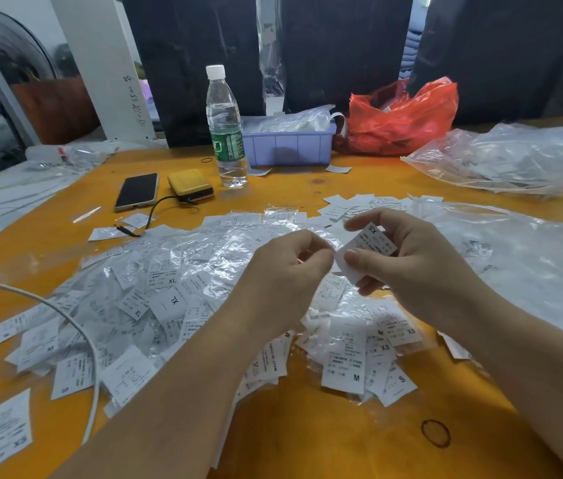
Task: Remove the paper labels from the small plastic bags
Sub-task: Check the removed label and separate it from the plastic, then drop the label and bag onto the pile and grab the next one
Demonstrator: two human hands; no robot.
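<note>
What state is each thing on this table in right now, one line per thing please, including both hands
left hand: fingers curled, pinching something small, unclear what
right hand: gripping a paper label
paper label: held up, XS print upside down
water bottle: upright, capped, partly full
phone: flat, screen dark
red bag: open, crumpled
purple bin: filled with bags
pile of bagged labels: spread loose
</note>
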